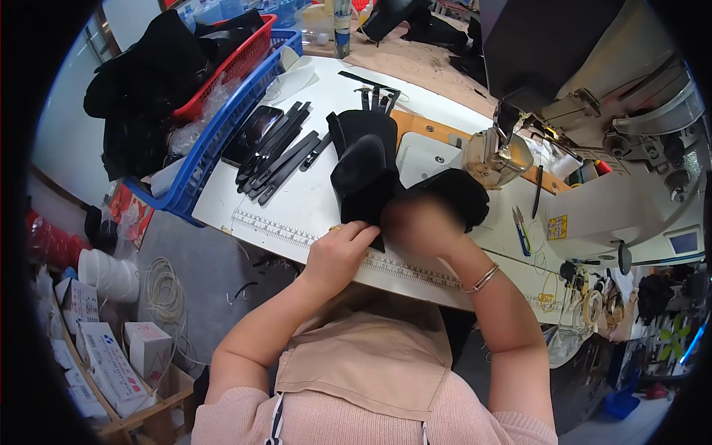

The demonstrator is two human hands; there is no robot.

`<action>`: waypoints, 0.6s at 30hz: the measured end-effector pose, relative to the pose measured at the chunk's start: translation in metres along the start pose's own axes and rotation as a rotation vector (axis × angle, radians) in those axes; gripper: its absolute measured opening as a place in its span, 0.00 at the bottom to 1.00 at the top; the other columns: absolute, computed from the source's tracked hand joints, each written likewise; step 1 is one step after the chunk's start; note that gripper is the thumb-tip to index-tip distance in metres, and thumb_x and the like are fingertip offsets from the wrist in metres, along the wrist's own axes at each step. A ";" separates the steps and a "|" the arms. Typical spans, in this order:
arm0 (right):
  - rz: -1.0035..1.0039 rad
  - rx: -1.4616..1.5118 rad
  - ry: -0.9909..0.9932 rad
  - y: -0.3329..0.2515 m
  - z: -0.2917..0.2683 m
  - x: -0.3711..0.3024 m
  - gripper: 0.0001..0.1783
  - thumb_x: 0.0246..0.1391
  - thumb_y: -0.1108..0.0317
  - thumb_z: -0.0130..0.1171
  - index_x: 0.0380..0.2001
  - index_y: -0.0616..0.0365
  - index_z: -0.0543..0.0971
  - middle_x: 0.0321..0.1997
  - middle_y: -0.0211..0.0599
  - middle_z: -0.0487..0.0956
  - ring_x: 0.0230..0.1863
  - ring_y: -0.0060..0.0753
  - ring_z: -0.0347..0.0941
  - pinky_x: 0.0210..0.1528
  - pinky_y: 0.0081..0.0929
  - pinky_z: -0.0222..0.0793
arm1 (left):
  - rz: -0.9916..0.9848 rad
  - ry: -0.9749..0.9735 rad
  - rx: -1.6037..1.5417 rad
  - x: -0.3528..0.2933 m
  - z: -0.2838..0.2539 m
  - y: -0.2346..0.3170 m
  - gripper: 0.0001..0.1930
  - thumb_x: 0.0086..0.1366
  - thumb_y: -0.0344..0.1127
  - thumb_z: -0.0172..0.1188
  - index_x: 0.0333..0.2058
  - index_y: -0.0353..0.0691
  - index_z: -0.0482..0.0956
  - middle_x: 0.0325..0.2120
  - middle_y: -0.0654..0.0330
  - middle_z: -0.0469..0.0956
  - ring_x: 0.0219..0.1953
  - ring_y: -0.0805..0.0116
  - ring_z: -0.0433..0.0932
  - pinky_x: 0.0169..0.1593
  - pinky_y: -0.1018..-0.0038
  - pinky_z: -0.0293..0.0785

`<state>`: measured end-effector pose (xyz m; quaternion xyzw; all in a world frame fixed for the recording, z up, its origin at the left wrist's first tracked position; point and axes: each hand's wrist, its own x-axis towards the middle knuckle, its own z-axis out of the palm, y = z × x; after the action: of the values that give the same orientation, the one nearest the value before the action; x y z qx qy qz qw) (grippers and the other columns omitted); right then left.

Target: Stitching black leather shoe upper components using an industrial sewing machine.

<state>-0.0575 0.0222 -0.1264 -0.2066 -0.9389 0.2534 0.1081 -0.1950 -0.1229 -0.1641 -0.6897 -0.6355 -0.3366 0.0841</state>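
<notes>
A black fabric piece (362,169) with a raised, rounded flap lies on the white sewing table (311,194), spreading to the right in a wide curved part (456,194). Along its near edge, my left hand (343,251) has its fingers bent and pressed together on the fabric, just above the printed ruler strip. My right hand (421,228) lies over the middle of the piece. Blur smears this hand, so its fingers cannot be made out. Beyond the right part stands the sewing machine (498,152); whether any fabric lies under its needle is hidden.
Several black straps (278,167) and a dark phone (256,132) lie left of the fabric. A blue basket (194,167) borders the table, with a red basket (259,52) above it. Small snips (522,231) rest at the right. White boxes (111,363) stand low at the left.
</notes>
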 end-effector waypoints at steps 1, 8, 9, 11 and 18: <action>-0.023 0.040 -0.017 0.000 0.000 0.000 0.08 0.40 0.70 0.61 0.28 0.56 0.79 0.25 0.40 0.80 0.29 0.43 0.78 0.34 0.32 0.74 | -0.001 -0.001 0.003 -0.001 0.001 0.000 0.17 0.49 0.28 0.60 0.41 0.42 0.76 0.35 0.61 0.76 0.31 0.63 0.78 0.33 0.71 0.75; 0.078 0.185 -0.005 -0.003 0.007 0.001 0.09 0.42 0.69 0.58 0.31 0.55 0.78 0.26 0.42 0.80 0.31 0.45 0.78 0.36 0.35 0.74 | -0.019 0.026 0.018 0.000 -0.001 0.006 0.11 0.48 0.28 0.58 0.33 0.46 0.79 0.38 0.63 0.76 0.29 0.65 0.76 0.31 0.73 0.75; 0.092 0.179 0.002 -0.004 0.007 0.002 0.10 0.42 0.69 0.58 0.32 0.55 0.78 0.26 0.42 0.80 0.31 0.46 0.77 0.36 0.35 0.74 | 0.020 0.013 0.067 0.000 0.000 0.007 0.10 0.47 0.29 0.58 0.31 0.47 0.79 0.39 0.63 0.76 0.28 0.66 0.76 0.30 0.75 0.74; 0.108 0.174 0.011 -0.005 0.009 0.003 0.10 0.42 0.70 0.58 0.32 0.55 0.77 0.26 0.41 0.80 0.30 0.46 0.77 0.36 0.35 0.74 | 0.039 0.003 0.108 -0.002 0.002 0.005 0.11 0.47 0.30 0.58 0.31 0.48 0.79 0.40 0.64 0.76 0.28 0.67 0.76 0.29 0.75 0.74; 0.149 0.070 -0.006 -0.008 0.009 0.001 0.11 0.42 0.71 0.59 0.33 0.55 0.75 0.27 0.42 0.79 0.31 0.44 0.78 0.35 0.34 0.73 | 0.062 0.008 0.128 -0.001 0.002 0.002 0.12 0.46 0.30 0.58 0.32 0.49 0.80 0.41 0.64 0.76 0.27 0.68 0.75 0.26 0.77 0.72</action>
<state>-0.0641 0.0125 -0.1293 -0.2714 -0.9117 0.2941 0.0935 -0.1920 -0.1231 -0.1660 -0.7009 -0.6338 -0.2954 0.1407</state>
